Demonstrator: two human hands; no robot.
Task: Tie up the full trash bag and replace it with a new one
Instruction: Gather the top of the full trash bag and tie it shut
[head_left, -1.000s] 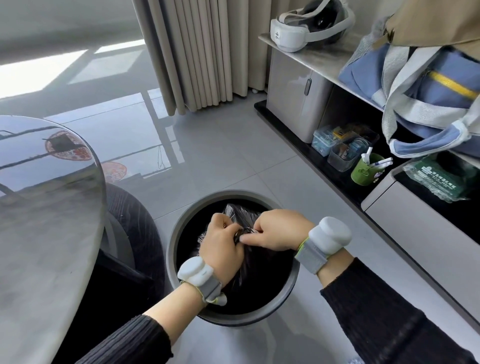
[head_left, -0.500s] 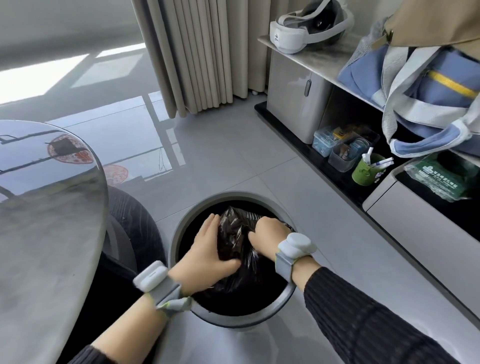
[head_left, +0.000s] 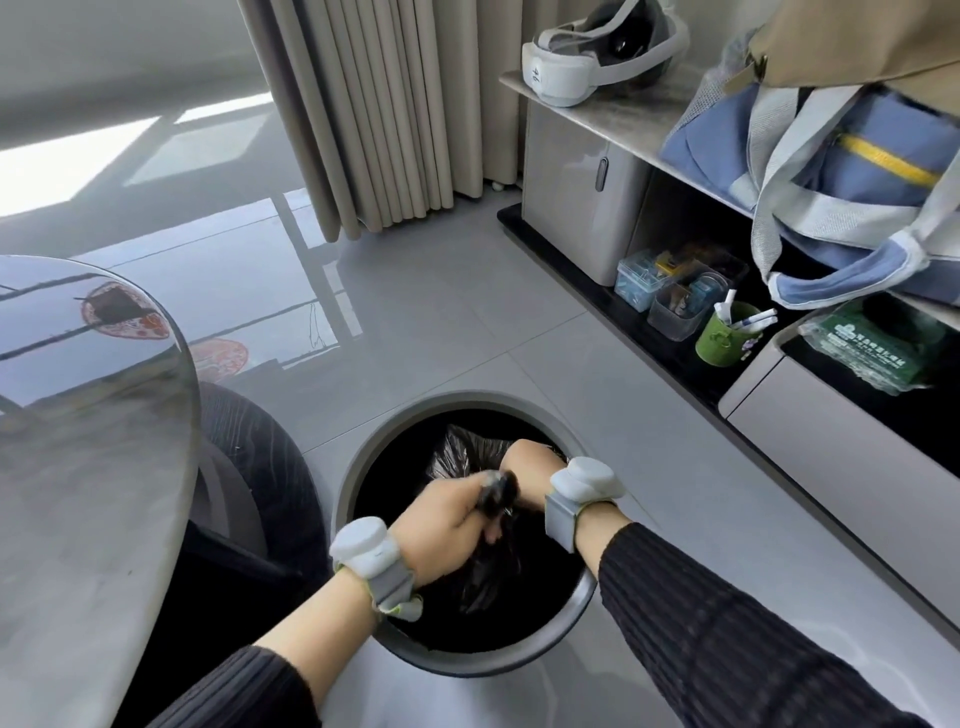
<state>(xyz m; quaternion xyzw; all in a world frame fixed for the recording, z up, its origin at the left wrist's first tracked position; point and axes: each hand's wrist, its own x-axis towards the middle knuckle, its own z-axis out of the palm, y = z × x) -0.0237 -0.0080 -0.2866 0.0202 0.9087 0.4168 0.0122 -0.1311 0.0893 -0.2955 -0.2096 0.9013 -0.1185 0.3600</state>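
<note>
We're mid-knot: the black trash bag sits inside the round grey bin on the floor, between the counter on our left and the low cabinet on our right. Our left hand is curled tight round the gathered neck of the bag, a dark twisted nub poking out by the thumb. Our right hand is tucked in just behind it, against the plastic; its fingers are hidden from us, so we can't tell if it's pinching or only pressing. To do this bit well, we'd say: keep the neck bunched w/ the left hand, squeeze air out first, take a good length of neck so the knot has slack, then cinch it low, close to the contents, w/o jerking, since thin film probably tears at a stressed fold. Orientation: the bag stands upright in the bin, long axis approx vertical, mouth end up toward us, and the twisted neck leans toward the left hand. No new liner visible here.
</note>
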